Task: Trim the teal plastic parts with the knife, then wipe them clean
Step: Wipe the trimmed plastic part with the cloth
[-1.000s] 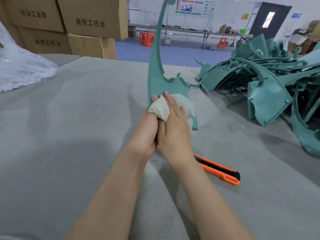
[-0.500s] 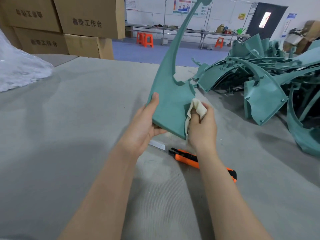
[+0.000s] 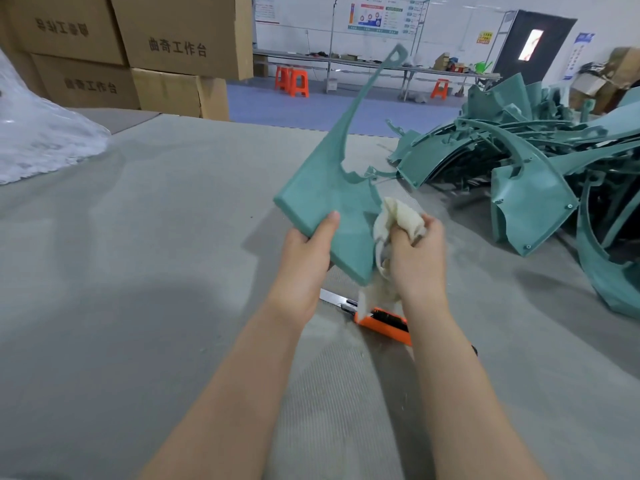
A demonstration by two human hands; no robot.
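The teal part (image 3: 322, 206) is held up off the table, in the middle of the view, tilted so its broad flat end points down toward seven o'clock and its long thin arm sweeps up toward one o'clock. The left hand (image 3: 304, 254) grips the broad end from below, thumb laid on the near face and fingers hidden behind. The right hand (image 3: 415, 261) is clenched around a bunched cream cloth (image 3: 398, 216), which touches the part's right edge at about four o'clock of the broad end; a tail of cloth hangs down under the fist. Straight below the hands, at six o'clock, the knife (image 3: 379, 323) lies on the grey table (image 3: 138, 289), its blade out and pointing toward ten o'clock, its orange body partly covered by the right forearm and the hanging cloth. A heap of more teal parts (image 3: 519, 174) lies on the table at three o'clock, well apart from the hands. Cardboard boxes (image 3: 173, 39) stand stacked at eleven o'clock, a clear plastic bag (image 3: 34, 140) at nine o'clock, and orange stools (image 3: 292, 81) on the floor at twelve o'clock.
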